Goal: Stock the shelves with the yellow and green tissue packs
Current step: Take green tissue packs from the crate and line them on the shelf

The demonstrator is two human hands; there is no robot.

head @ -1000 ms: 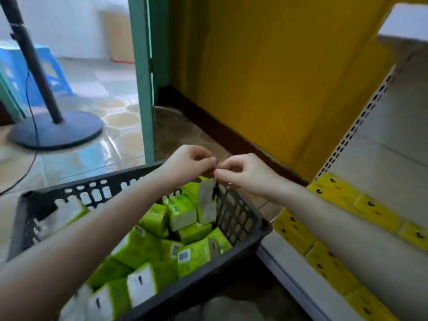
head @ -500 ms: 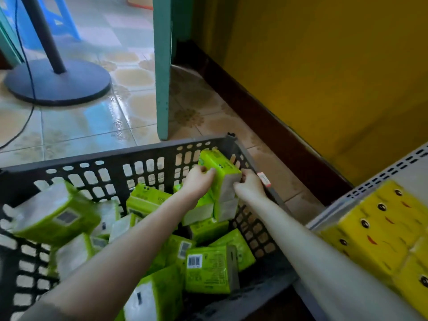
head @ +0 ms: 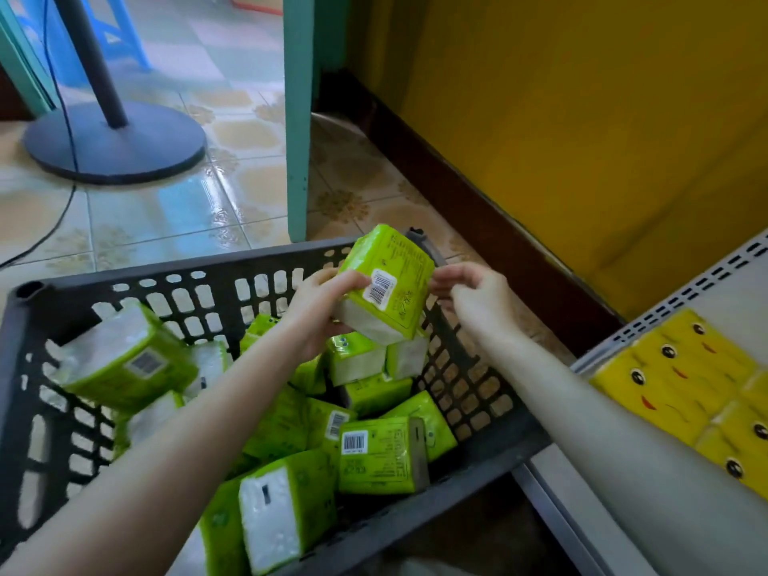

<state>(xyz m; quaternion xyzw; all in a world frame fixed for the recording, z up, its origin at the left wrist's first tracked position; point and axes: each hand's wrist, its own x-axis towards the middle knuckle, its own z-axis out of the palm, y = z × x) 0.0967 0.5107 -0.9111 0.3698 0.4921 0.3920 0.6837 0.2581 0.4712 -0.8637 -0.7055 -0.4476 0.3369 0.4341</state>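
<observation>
- Head view: the left hand (head: 320,311) is gripping a green tissue pack (head: 388,284) by its left end, holding it above the far right corner of the black basket (head: 124,280).
- The right hand (head: 478,299) is curling its fingers at the pack's right edge; I cannot tell whether it is pinching the wrapper.
- The pack is tilting, its barcode label facing up.
- More green packs (head: 378,455) are lying jumbled in the basket.
- Yellow packs (head: 681,380) with printed faces are sitting on the shelf (head: 557,505) at the right.
- A fan stand base (head: 116,139) is standing on the tiled floor (head: 145,226) beyond.
</observation>
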